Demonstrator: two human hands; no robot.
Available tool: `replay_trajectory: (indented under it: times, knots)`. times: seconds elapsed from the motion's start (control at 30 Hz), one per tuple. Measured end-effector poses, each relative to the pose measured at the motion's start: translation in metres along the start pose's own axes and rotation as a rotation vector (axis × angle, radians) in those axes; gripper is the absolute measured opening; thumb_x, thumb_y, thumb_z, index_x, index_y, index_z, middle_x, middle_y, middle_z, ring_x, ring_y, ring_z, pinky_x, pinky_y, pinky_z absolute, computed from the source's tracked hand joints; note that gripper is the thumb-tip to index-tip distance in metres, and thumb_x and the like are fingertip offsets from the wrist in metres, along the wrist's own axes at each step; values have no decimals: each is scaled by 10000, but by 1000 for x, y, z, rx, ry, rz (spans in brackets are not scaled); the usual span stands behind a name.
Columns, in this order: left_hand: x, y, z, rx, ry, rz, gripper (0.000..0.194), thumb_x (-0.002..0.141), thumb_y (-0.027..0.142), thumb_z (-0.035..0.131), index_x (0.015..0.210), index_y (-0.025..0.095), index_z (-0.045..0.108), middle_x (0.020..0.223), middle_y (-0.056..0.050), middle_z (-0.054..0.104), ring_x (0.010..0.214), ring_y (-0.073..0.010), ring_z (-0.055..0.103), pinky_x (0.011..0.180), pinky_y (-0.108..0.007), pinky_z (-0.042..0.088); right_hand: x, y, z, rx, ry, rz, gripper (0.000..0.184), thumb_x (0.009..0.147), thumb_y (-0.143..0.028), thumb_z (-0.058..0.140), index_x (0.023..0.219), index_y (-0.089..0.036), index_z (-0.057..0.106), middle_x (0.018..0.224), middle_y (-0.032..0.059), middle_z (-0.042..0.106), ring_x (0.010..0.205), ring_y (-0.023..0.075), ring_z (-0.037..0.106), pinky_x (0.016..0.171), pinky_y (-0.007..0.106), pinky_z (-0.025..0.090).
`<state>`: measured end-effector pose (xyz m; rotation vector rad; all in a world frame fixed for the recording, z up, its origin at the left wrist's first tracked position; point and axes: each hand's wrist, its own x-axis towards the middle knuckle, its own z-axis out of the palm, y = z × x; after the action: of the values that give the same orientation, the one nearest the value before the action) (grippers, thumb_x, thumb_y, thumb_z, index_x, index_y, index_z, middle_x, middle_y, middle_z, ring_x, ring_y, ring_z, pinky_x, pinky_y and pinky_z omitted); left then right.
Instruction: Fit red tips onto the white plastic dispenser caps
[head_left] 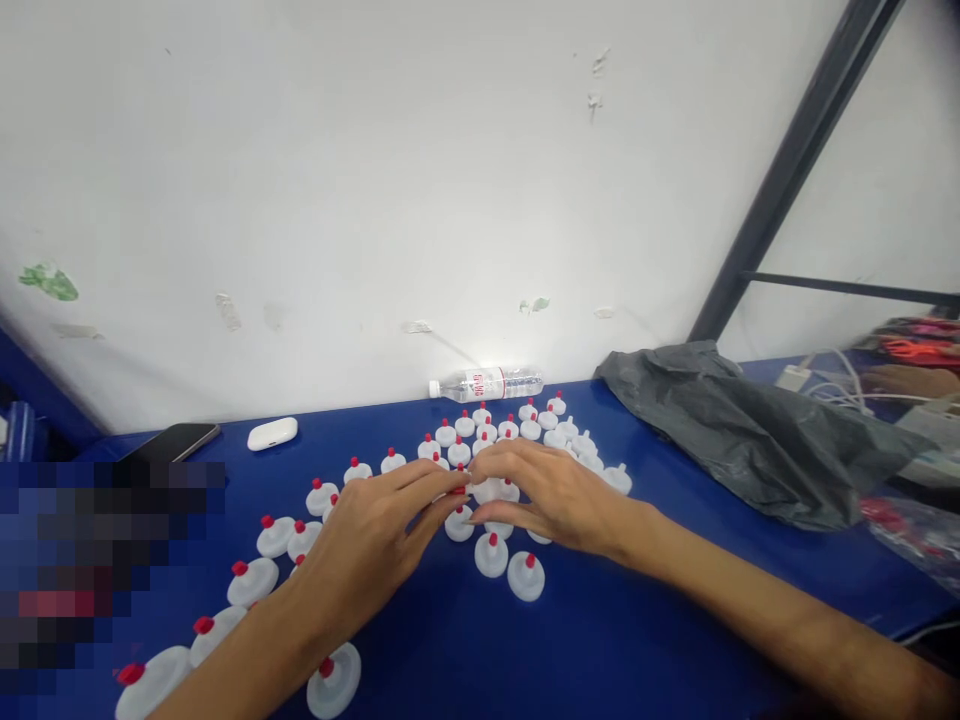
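My left hand (pixel 382 525) and my right hand (pixel 562 490) meet over the middle of the table. My left thumb and fingers are pinched on a small red cap (pixel 459 490). Curled around a round white plastic lid (pixel 489 489), my right hand holds it beside that cap; my fingers partly hide the joint between them. Around both hands stand many similar white lids with red-capped spouts, such as a front one (pixel 491 556) and another front one (pixel 526 576). Beyond my right hand, several white lids (pixel 616 479) have bare spouts.
A clear bottle (pixel 487 384) lies against the wall. On the left are a phone (pixel 176 443) and a white earbud case (pixel 272 433). A dark grey plastic bag (pixel 757 430) and white cables (pixel 832 385) lie on the right of the blue table (pixel 600 640).
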<state>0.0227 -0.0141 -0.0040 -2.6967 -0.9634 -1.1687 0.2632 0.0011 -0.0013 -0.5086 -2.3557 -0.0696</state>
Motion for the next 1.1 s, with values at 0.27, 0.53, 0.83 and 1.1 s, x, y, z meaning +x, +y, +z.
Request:
replay_trajectory:
  times: [0.27, 0.53, 0.83, 1.1]
  knots:
    - [3, 2, 0, 154, -95, -20, 422, 1116, 329, 275, 838, 271, 588, 720, 31, 691, 515, -183, 621, 445, -319, 282, 2, -6, 8, -7, 145, -36, 95, 1059, -325, 600, 1083, -240, 567, 1065, 46, 780, 992, 167, 749, 893, 302, 618]
    - [-2, 10, 3, -20, -176, -150, 340, 1077, 249, 309, 781, 268, 476, 687, 66, 611, 561, -146, 558, 540, -291, 381, 1, -16, 6, -225, 174, -191, 42, 1054, -185, 582, 1075, -171, 616, 1103, 126, 775, 1031, 205, 749, 892, 327, 634]
    - [7, -4, -17, -58, -380, -311, 318, 1068, 460, 421, 1002, 295, 685, 913, 34, 747, 819, -198, 650, 729, -343, 452, 8, -3, 0, -218, 95, -32, 262, 1086, -281, 536, 1310, -155, 588, 1163, 104, 759, 1101, 207, 723, 973, 361, 612]
    - [4, -28, -34, -13, -711, -473, 56, 802, 286, 766, 849, 303, 741, 930, 39, 775, 922, -232, 707, 793, -339, 497, -9, 54, -35, -318, 48, 330, 144, 1040, -303, 622, 1129, -202, 674, 1212, 107, 693, 965, 242, 710, 791, 389, 601]
